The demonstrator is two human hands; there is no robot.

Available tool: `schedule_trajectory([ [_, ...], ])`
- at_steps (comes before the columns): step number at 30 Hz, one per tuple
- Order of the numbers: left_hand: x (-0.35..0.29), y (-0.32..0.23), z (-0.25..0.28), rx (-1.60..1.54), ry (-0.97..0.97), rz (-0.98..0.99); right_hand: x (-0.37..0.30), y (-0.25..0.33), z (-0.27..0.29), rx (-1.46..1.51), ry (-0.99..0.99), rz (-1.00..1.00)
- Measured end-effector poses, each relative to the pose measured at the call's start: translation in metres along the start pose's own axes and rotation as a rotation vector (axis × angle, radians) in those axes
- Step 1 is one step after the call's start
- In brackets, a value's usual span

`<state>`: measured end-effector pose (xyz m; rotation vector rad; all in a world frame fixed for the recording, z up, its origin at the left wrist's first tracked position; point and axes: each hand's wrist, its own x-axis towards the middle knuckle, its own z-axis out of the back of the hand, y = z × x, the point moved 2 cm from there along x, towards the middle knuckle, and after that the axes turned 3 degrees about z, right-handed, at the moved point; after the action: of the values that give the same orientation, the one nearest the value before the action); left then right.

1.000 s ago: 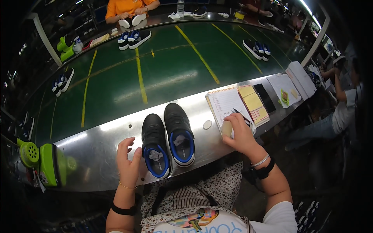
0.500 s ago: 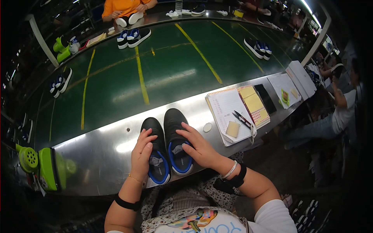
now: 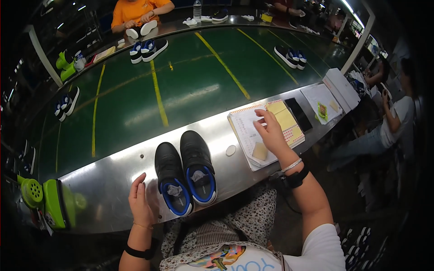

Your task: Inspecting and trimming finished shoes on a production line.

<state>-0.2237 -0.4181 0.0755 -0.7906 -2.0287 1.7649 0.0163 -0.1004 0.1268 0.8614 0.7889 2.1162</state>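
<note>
A pair of black shoes, the left one (image 3: 168, 158) and the right one (image 3: 195, 147), stands on the metal ledge with toes pointing away from me. Both have blue linings and grey crumpled stuffing inside. To their left, my left hand (image 3: 141, 201) is open and apart from them, its fingers loosely extended. Over the open notebook (image 3: 244, 131) is my right hand (image 3: 272, 133), thumb and index finger apart, with nothing visible between them. It hides the black thread snips and pen-like item seen there earlier. A pale square block (image 3: 260, 151) lies on the page below the hand.
Beyond the ledge runs a green conveyor belt (image 3: 126, 104) with yellow lines, carrying several shoe pairs (image 3: 149, 50). A green fan-like device (image 3: 54, 203) stands at left. A phone (image 3: 298, 114) and white box (image 3: 340, 88) are at right. A co-worker in orange (image 3: 140, 13) handles shoes opposite.
Both hands have come off the shoes. My left hand moved left and down; my right hand moved right and up, over the notebook. The view has shifted slightly.
</note>
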Motion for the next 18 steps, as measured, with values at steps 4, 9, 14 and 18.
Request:
schedule_trajectory([
  [4, -0.008, 0.025, 0.042, 0.253, -0.116, -0.071, 0.024, -0.058, 0.039, -0.621, -0.074, 0.066],
  [9, -0.016, 0.03, 0.041, 0.736, -0.211, -0.423, 0.025, -0.071, 0.029, -0.818, 0.166, -0.093],
  [14, -0.015, 0.029, 0.041, 0.712, -0.247, -0.433, 0.037, -0.05, 0.047, -0.822, -0.058, 0.098],
  [18, -0.015, 0.029, 0.04, 0.718, -0.236, -0.448, 0.038, -0.05, 0.044, -0.008, -0.143, 0.138],
])
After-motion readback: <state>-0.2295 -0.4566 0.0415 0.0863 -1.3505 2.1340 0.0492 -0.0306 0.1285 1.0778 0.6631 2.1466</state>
